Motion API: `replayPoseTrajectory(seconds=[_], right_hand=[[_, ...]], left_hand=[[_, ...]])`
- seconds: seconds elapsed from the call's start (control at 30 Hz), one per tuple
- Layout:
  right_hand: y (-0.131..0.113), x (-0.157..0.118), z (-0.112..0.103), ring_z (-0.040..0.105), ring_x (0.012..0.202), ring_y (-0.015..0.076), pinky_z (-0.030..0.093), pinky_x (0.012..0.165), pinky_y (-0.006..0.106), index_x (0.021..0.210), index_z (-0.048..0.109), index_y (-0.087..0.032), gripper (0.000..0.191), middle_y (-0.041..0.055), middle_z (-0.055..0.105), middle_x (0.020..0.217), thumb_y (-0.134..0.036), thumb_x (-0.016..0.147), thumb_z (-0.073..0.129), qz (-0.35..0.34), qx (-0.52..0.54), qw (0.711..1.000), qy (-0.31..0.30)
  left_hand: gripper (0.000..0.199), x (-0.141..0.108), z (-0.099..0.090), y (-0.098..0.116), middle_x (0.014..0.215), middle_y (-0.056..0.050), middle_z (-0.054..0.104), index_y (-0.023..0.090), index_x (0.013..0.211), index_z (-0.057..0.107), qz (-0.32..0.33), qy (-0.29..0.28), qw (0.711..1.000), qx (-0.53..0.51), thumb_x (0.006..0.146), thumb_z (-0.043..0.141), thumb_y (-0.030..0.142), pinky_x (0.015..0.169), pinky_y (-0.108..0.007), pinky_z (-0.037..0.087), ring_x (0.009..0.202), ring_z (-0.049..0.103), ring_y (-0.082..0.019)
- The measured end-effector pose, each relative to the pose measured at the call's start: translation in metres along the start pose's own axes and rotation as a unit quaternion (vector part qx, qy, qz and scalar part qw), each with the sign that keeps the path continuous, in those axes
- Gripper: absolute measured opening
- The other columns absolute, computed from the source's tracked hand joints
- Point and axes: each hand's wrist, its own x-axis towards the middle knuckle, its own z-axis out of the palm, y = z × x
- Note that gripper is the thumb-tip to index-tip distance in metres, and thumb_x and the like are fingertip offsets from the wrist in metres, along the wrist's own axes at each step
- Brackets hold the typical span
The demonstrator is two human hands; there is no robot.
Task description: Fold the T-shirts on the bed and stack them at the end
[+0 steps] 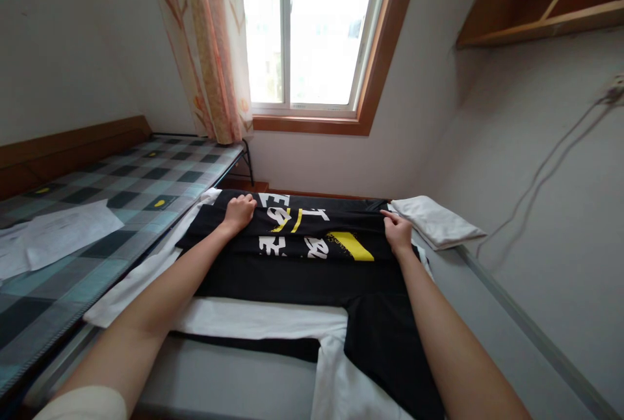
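A black T-shirt (292, 280) with white lettering and a yellow stripe lies spread sideways, its far part folded over in layers. My left hand (240, 212) is closed on the fabric at the far left, near the hem end. At the far right, my right hand (397, 231) pinches the cloth near the collar, index finger stretched along it. Beneath the black shirt lies a white T-shirt (263, 317), showing along the near side and at the left. Another strip of black cloth (253, 345) peeks out under the white one.
The shirts lie on a pale grey surface (234, 378). A folded white cloth (439, 220) sits at its far right. To the left is a checked mattress (97, 179) with white papers (63, 231). Beyond are a curtain (209, 49) and a window (322, 30); a wooden shelf (546, 30) hangs upper right.
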Motion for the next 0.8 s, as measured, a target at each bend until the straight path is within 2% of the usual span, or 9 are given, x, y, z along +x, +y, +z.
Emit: replayPoseTrajectory(seconds=[0.17,0.3,0.4,0.47,0.53,0.63,0.7,0.8], right_hand=[[0.002,0.0,0.0,0.064,0.073,0.0232,0.052,0.072,0.037,0.097,0.077,-0.01,0.045,0.0125,0.074,0.087,-0.037,0.069,0.054,-0.039,-0.006,0.999,-0.002],[-0.001,-0.001,0.0,0.065,0.075,0.0248,0.052,0.076,0.039,0.097,0.077,-0.009,0.046,0.0135,0.074,0.089,-0.037,0.07,0.053,-0.038,-0.019,0.999,-0.007],[-0.002,-0.001,-0.001,0.065,0.076,0.025,0.052,0.076,0.04,0.097,0.077,-0.009,0.044,0.0137,0.074,0.089,-0.035,0.071,0.052,-0.041,-0.027,0.999,-0.006],[-0.003,-0.002,-0.001,0.066,0.077,0.0252,0.052,0.076,0.039,0.097,0.077,-0.009,0.044,0.0139,0.074,0.09,-0.035,0.071,0.052,-0.04,-0.03,0.999,-0.006],[-0.003,-0.003,-0.002,0.065,0.078,0.0254,0.053,0.075,0.039,0.098,0.077,-0.01,0.045,0.0135,0.074,0.089,-0.035,0.072,0.051,-0.039,-0.035,0.999,-0.005],[-0.004,-0.004,-0.002,0.065,0.076,0.0253,0.053,0.073,0.039,0.099,0.077,-0.011,0.044,0.0122,0.074,0.085,-0.035,0.072,0.051,-0.044,-0.047,0.998,-0.003],[-0.005,-0.004,-0.003,0.065,0.076,0.0254,0.053,0.073,0.039,0.099,0.077,-0.011,0.044,0.0122,0.074,0.084,-0.034,0.072,0.05,-0.047,-0.052,0.998,-0.007],[-0.006,-0.004,-0.003,0.065,0.076,0.0256,0.053,0.074,0.039,0.099,0.076,-0.01,0.045,0.0131,0.074,0.086,-0.033,0.072,0.049,-0.045,-0.056,0.997,-0.013]], left_hand=[[0.034,-0.006,0.005,0.007,0.105,-0.012,0.065,0.018,0.101,0.069,-0.04,0.015,0.998,-0.04,0.096,0.037,0.029,0.077,-0.033,0.047,0.097,0.061,-0.026],[0.04,-0.015,0.005,0.029,0.118,-0.013,0.065,0.017,0.116,0.066,-0.058,0.011,0.992,-0.111,0.097,0.037,0.038,0.092,-0.039,0.047,0.109,0.059,-0.027],[0.052,-0.025,0.006,0.049,0.144,-0.014,0.05,0.019,0.137,0.052,-0.035,-0.014,0.988,-0.149,0.097,0.035,0.047,0.108,-0.051,0.034,0.132,0.044,-0.032],[0.062,-0.03,0.007,0.056,0.154,-0.013,0.037,0.021,0.147,0.04,-0.04,-0.038,0.987,-0.152,0.095,0.033,0.054,0.112,-0.058,0.025,0.141,0.031,-0.035],[0.072,-0.034,0.007,0.056,0.158,-0.015,0.028,0.02,0.151,0.031,-0.077,-0.065,0.985,-0.142,0.093,0.03,0.061,0.113,-0.062,0.019,0.144,0.024,-0.037],[0.081,-0.036,0.006,0.048,0.159,-0.017,0.023,0.019,0.153,0.029,-0.166,-0.101,0.974,-0.115,0.089,0.027,0.069,0.111,-0.069,0.013,0.145,0.018,-0.043],[0.08,-0.036,0.004,0.041,0.16,-0.014,0.022,0.025,0.152,0.03,-0.208,-0.116,0.966,-0.103,0.087,0.025,0.071,0.105,-0.077,0.01,0.144,0.015,-0.046],[0.078,-0.035,0.001,0.03,0.16,-0.01,0.022,0.032,0.151,0.032,-0.223,-0.131,0.96,-0.103,0.086,0.023,0.074,0.1,-0.082,0.009,0.143,0.013,-0.049]])
